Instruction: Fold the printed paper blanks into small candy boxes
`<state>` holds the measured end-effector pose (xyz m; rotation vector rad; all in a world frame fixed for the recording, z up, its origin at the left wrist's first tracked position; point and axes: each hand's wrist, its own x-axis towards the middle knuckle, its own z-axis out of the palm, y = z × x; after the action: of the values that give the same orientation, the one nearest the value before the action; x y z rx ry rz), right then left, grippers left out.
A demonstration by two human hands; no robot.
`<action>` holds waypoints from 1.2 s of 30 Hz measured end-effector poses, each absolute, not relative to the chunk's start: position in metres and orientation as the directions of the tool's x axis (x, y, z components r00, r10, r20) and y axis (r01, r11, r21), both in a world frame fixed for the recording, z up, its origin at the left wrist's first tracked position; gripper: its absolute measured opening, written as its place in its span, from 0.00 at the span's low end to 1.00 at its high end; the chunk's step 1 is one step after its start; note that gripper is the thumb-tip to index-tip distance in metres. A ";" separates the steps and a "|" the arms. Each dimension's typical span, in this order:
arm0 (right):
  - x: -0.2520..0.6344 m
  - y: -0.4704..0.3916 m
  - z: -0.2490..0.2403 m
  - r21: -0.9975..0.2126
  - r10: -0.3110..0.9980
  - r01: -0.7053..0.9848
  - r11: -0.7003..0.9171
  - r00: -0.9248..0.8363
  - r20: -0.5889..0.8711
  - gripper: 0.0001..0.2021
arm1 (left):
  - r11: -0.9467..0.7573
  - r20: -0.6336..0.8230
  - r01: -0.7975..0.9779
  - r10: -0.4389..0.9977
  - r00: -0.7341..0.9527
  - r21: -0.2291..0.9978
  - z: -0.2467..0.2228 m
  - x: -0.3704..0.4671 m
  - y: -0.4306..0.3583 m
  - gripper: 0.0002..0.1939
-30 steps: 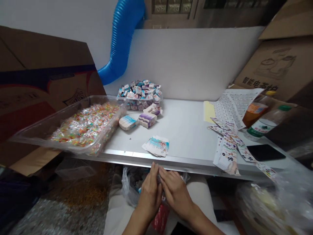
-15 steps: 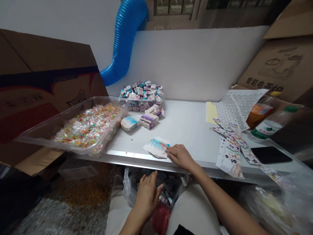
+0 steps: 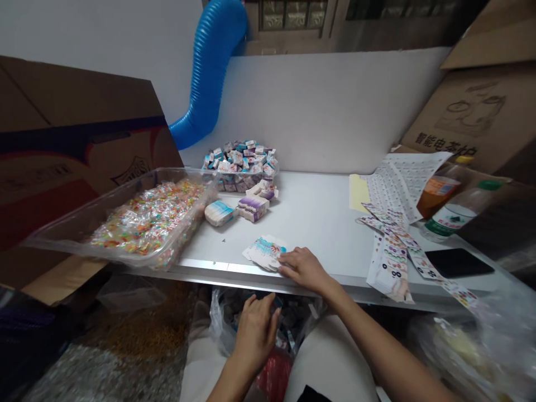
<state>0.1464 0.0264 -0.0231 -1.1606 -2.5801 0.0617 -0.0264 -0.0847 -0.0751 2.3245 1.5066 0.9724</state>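
My right hand (image 3: 305, 269) rests at the front of the white table (image 3: 312, 209), its fingertips on the right edge of a fanned pile of small printed cards (image 3: 264, 251). Over the open plastic bag (image 3: 218, 318) on my lap is my left hand (image 3: 256, 329), its fingers bent; whatever it may hold is too small to tell. Behind the cards lie a blue-and-white stack (image 3: 220, 213) and a purple-and-white stack (image 3: 253, 207). A clear tub (image 3: 247, 183) heaped with small folded boxes stands at the back.
At left, a clear tray (image 3: 138, 258) of colourful wrapped pieces sits beside a large carton (image 3: 84, 156). Printed strips (image 3: 389, 262), a black phone (image 3: 459, 263) and a green-capped bottle (image 3: 450, 218) lie on the right. A blue hose (image 3: 209, 72) hangs behind.
The fingers of my right hand have shifted slightly on the card pile, whose top cards look rearranged. My left hand has turned a little over the bag. The view has moved slightly.
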 end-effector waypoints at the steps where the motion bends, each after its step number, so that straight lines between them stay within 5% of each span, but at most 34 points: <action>1: 0.144 0.025 -0.024 -0.136 0.741 0.738 0.661 -0.613 0.274 0.12 | -0.458 0.420 0.736 0.871 0.257 0.499 -0.075 -0.026 -0.085 0.14; 6: 0.134 0.011 -0.031 -0.114 0.781 0.796 0.594 -0.536 0.320 0.11 | -0.476 0.461 0.732 0.852 0.248 0.487 -0.074 -0.025 -0.085 0.13; 16: 0.154 0.023 -0.013 -0.426 0.884 0.776 0.464 -0.436 0.168 0.10 | -0.472 0.495 0.729 0.843 0.210 0.496 -0.071 -0.026 -0.073 0.12; 25: 0.155 0.023 -0.016 -0.552 0.919 0.745 0.375 -0.377 0.116 0.11 | -0.412 0.435 0.824 0.871 0.230 0.389 -0.061 -0.018 -0.045 0.19; 29: 0.157 0.024 -0.017 -0.564 0.922 0.737 0.374 -0.361 0.139 0.11 | -0.377 0.397 0.884 0.882 0.252 0.277 -0.056 -0.012 -0.033 0.21; 36: 0.157 0.021 -0.011 -0.537 0.914 0.750 0.387 -0.236 0.330 0.11 | -0.379 0.454 0.890 0.859 0.236 0.255 -0.062 -0.012 -0.029 0.15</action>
<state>0.1572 0.0209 -0.0108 -1.4211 -2.0504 0.3558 -0.0116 -0.0291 -0.0615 2.5138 1.7805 0.8604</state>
